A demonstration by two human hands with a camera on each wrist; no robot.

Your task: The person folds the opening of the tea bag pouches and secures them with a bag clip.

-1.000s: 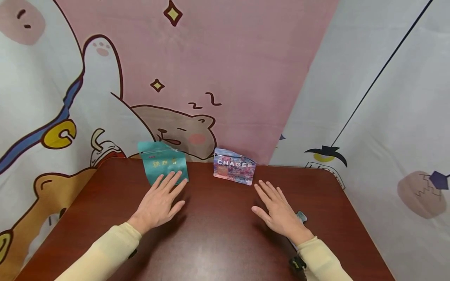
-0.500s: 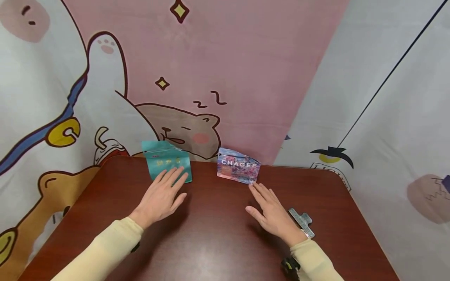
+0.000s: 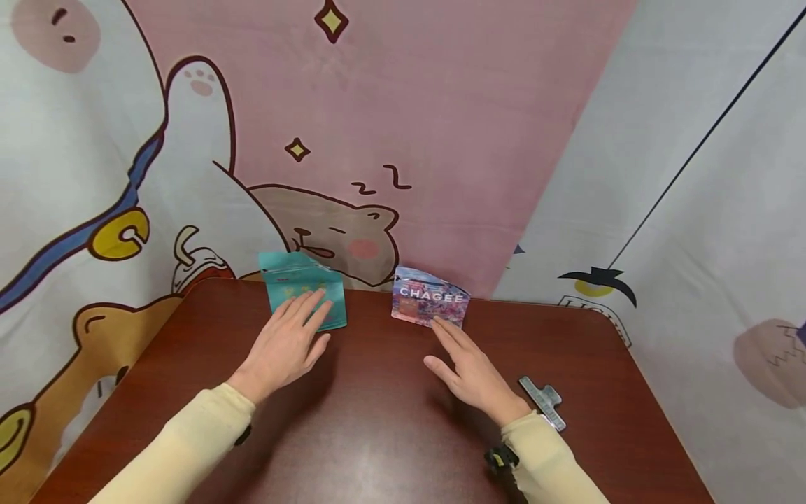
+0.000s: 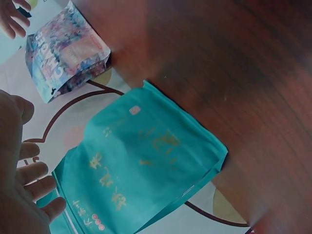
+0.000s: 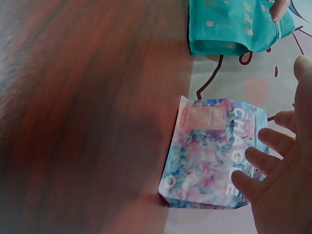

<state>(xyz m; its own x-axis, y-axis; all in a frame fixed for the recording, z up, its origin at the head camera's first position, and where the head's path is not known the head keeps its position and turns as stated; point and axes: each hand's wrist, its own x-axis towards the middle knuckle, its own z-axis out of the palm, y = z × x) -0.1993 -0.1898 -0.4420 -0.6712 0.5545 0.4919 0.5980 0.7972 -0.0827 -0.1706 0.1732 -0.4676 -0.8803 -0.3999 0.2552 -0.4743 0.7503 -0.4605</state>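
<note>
A teal pouch (image 3: 302,276) stands at the table's back edge, left of a smaller pink and blue CHAGEE pouch (image 3: 430,297). My left hand (image 3: 280,346), fingers straight and spread, overlaps the teal pouch's lower part in the head view; in the left wrist view the hand (image 4: 24,175) is beside the pouch (image 4: 141,161) and grips nothing. My right hand (image 3: 475,374) has straight fingers, their tips at the CHAGEE pouch's lower edge in the head view. In the right wrist view that hand (image 5: 282,161) is near the pouch (image 5: 209,151), holding nothing; contact cannot be told.
A metal clip (image 3: 543,402) lies on the dark red-brown table (image 3: 378,392), right of my right hand. Behind the table hangs a cloth (image 3: 441,126) with cartoon animals. A black device (image 3: 502,458) is at my right wrist.
My right hand has moved left and slightly up, toward the CHAGEE pouch, leaving the clip uncovered. My left hand has shifted only slightly against the teal pouch. The head view has shifted a little.
</note>
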